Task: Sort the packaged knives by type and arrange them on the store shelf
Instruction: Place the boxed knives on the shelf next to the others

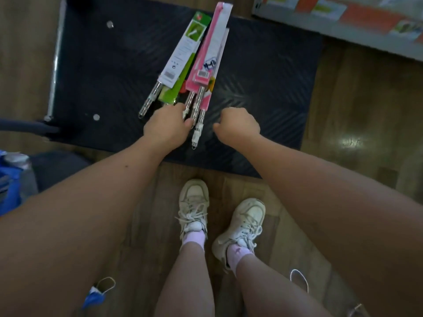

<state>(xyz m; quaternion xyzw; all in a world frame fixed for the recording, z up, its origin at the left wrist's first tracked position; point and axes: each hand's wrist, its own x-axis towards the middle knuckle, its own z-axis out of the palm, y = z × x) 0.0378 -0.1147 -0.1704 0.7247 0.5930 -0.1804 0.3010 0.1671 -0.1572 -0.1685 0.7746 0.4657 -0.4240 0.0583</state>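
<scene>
Several packaged knives lie in a fan on the black deck of a cart (pixel 114 76). Green-and-white packs (pixel 183 53) are on the left and pink packs (pixel 211 53) on the right, all with steel handles pointing toward me. My left hand (pixel 167 128) rests on the handle ends, fingers curled around the pink packs' handles (pixel 194 106). My right hand (pixel 238 125) hovers just right of the handles, fingers curled in a loose fist with nothing in it.
The cart's metal push bar (pixel 56 65) runs along the left side. A store shelf (pixel 343 17) with packaged goods sits at the upper right. My feet in white sneakers (pixel 194 202) stand on the wooden floor. Blue items (pixel 9 179) lie at the left edge.
</scene>
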